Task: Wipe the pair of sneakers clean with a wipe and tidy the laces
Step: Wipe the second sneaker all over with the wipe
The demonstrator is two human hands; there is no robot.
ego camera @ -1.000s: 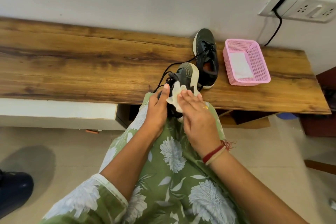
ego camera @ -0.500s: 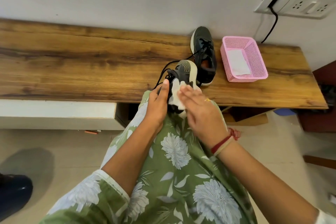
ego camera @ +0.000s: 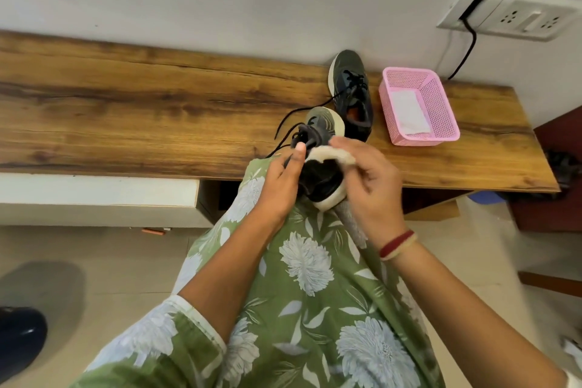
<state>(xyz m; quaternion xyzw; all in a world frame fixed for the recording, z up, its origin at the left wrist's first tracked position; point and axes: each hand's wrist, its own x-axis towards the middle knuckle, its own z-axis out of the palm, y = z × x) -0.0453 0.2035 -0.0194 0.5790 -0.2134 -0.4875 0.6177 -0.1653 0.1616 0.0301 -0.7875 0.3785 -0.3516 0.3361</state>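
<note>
Where the right hand (ego camera: 371,186) lay flat on the shoe's side a second ago, its fingers are now curled, pinching the crumpled white wipe (ego camera: 329,156) across the ankle opening; wiping is judged to have passed from side to collar. Dark grey lace-up sneaker with cream sole (ego camera: 321,126): held on the lap at the edge of the brown wooden bench (ego camera: 157,98), toe away, gripped at the tongue by the left hand (ego camera: 280,179), thumb raised. Black laces (ego camera: 293,116): loose, trailing onto the bench. Second dark sneaker (ego camera: 349,82): stood just beside the pink plastic mesh basket (ego camera: 441,98).
</note>
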